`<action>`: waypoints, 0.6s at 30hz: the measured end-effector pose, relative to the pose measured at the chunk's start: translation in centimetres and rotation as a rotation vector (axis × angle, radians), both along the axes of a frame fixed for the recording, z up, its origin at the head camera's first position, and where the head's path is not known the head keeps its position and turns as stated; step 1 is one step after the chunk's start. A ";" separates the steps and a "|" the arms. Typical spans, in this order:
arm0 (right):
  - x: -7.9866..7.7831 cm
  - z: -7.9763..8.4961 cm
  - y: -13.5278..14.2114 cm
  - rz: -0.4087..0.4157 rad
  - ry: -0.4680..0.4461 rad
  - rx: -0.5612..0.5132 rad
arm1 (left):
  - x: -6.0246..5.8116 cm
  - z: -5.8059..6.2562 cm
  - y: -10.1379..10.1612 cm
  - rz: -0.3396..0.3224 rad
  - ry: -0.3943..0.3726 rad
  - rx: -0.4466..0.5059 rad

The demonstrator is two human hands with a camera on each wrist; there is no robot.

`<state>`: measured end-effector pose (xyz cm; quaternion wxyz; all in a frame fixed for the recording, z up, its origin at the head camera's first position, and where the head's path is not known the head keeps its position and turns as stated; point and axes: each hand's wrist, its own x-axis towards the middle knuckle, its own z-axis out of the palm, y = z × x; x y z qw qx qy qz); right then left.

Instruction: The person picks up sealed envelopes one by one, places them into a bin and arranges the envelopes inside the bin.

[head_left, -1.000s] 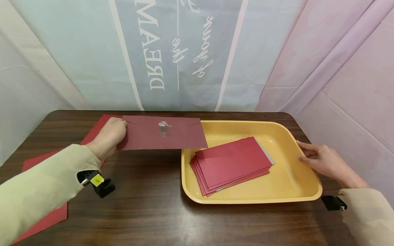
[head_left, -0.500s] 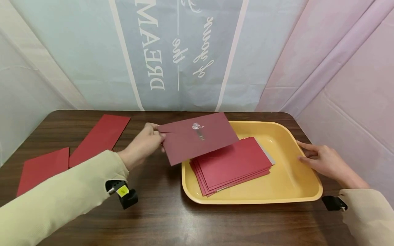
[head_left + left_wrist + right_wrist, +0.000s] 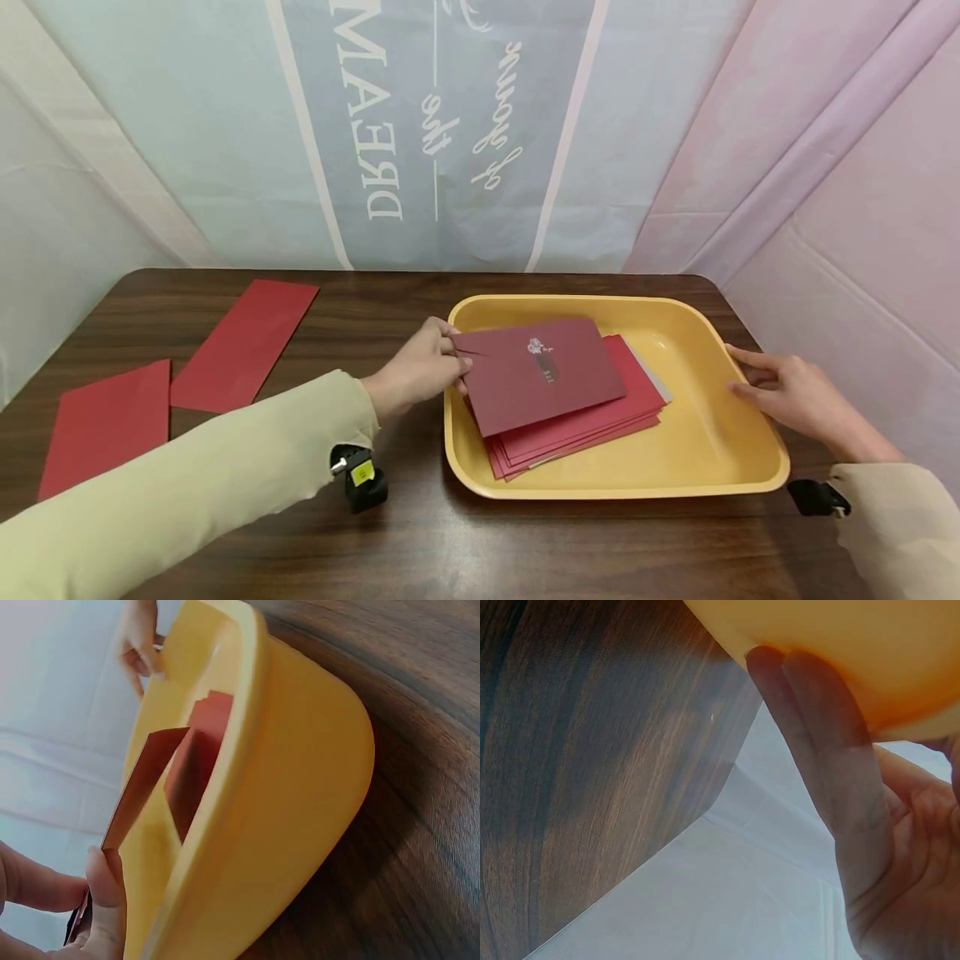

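Note:
My left hand [image 3: 420, 367] pinches a dark red envelope [image 3: 536, 387] by its left end, thumb on top. The envelope has a small silver floral print and overlaps a stack of red envelopes [image 3: 637, 383] inside the yellow tray [image 3: 705, 475]. In the left wrist view, the held envelope [image 3: 142, 784] tilts over the tray's rim, between my thumb and fingers. My right hand [image 3: 798, 400] grips the tray's right rim. The right wrist view shows its fingers [image 3: 840, 750] against the tray's outer wall, with the thumb on the rim's other side.
Two red envelopes lie on the wooden table [image 3: 420, 550] at the left, one long [image 3: 247, 342] and one partly behind my left sleeve [image 3: 112, 417]. A printed cloth backdrop [image 3: 442, 233] hangs behind the table, with more pale cloth at both sides.
My left hand has moved right from the table's left side, carrying the dark red envelope over the tray and lowering it onto the stack. The right hand stays on the rim.

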<state>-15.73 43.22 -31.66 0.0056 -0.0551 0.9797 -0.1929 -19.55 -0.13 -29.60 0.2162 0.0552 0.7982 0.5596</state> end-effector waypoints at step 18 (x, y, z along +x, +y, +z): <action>-0.1 0.1 0.3 -0.007 -0.026 0.011 | 0.4 -0.9 3.6 -0.111 0.056 -0.312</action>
